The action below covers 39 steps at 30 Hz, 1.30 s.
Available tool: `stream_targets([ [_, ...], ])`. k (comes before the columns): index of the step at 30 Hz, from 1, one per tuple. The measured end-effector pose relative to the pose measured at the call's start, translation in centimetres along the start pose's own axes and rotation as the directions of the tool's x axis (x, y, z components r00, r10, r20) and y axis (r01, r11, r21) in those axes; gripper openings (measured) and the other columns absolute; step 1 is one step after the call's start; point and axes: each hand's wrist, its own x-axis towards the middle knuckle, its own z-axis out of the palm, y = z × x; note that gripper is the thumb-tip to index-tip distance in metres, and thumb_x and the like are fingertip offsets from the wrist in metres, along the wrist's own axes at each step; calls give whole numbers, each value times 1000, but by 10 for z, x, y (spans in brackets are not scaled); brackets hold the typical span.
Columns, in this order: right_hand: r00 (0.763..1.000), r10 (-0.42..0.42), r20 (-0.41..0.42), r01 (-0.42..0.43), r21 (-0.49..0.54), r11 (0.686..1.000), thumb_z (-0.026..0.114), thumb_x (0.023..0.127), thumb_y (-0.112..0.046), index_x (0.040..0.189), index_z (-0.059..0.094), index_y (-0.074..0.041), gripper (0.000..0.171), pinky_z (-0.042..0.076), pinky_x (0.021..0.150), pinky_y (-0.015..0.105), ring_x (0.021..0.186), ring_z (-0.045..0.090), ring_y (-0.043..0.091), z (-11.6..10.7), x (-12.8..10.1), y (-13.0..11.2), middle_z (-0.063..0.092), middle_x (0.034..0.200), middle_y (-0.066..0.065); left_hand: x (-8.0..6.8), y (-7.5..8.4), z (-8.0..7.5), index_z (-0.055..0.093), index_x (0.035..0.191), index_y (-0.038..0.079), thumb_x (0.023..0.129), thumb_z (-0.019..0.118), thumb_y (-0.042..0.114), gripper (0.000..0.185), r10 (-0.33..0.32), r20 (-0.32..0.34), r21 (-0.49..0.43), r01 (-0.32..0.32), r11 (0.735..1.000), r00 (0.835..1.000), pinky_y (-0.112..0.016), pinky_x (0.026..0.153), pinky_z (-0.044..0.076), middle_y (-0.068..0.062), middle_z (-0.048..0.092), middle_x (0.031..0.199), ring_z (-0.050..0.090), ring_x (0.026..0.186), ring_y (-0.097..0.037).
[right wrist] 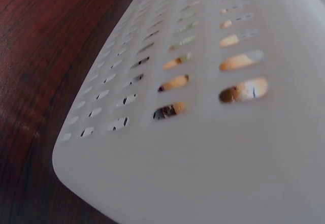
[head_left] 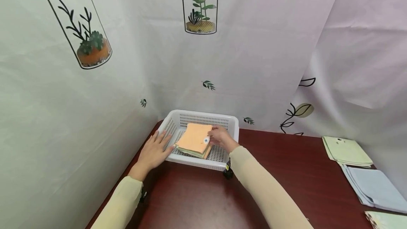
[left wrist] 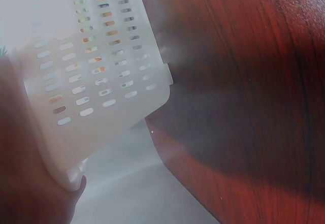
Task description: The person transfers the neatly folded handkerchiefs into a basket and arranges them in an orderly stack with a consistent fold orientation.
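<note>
A stack of folded towels, an orange towel point(head_left: 198, 135) on top with green and more orange layers under it, lies inside a white perforated basket point(head_left: 208, 116). My right hand point(head_left: 221, 138) reaches over the basket's right side and pinches the orange towel's right edge, beside a small white tag with a blue mark. With fingers spread, my left hand point(head_left: 154, 152) rests at the basket's left rim, its thumb pointing toward the stack's near corner. In the right wrist view, the basket wall point(right wrist: 203, 153) hides the hand; orange and green cloth show through its slots.
The basket stands at the back left of a dark red wooden table point(head_left: 197, 193), close to the hanging printed cloth point(head_left: 254, 63). Along the table's right side lie a folded light green cloth point(head_left: 348, 151), a folded light blue cloth point(head_left: 375, 186) and a pale floral cloth point(head_left: 389, 220).
</note>
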Motion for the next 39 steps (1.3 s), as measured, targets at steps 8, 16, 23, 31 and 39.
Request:
stream_targets([
  [8, 994, -74, -85, 76, 20, 997, 58, 102, -15, 145, 52, -8, 44, 51, 102, 45, 117, 62, 33, -13, 6, 7, 60, 132, 19, 3, 4, 2, 46, 153, 12, 102, 51, 48, 64, 16, -16, -10, -17, 1000, 1000, -60, 121, 20, -16, 35, 162, 21, 152, -45],
  [16, 978, -187, -91, 189, 11, 982, 61, 102, -20, 145, 52, -10, 45, 48, 108, 45, 128, 57, 31, -31, 1, -3, 58, 140, 17, 6, 7, 3, 44, 154, 12, 103, 48, 50, 64, 18, -10, -3, -18, 1000, 1000, -60, 122, 19, -16, 34, 162, 19, 152, -44],
  [23, 965, -261, -37, 263, 50, 964, 63, 101, -20, 148, 49, -11, 50, 46, 110, 46, 132, 55, 31, -57, -8, -11, 55, 144, 17, 5, 7, 1, 44, 155, 12, 102, 49, 50, 65, 10, -6, -2, -10, 1000, 1000, -61, 121, 19, -17, 33, 163, 19, 152, -46],
  [31, 952, -305, -3, 304, 66, 950, 64, 100, -21, 151, 45, -6, 57, 42, 114, 47, 137, 51, 32, -90, -21, -13, 52, 148, 19, 3, 3, -1, 44, 154, 11, 103, 49, 49, 64, 1, -10, 0, -1, 1000, 1000, -62, 121, 18, -18, 33, 163, 18, 152, -46],
  [39, 941, -339, 7, 336, 102, 936, 65, 100, -15, 151, 42, 1, 58, 40, 115, 50, 137, 49, 36, -122, -31, -3, 49, 149, 24, 1, 4, -1, 44, 154, 10, 103, 48, 50, 65, -6, -9, -4, 6, 1000, 1000, -62, 121, 18, -19, 33, 162, 17, 152, -47],
])
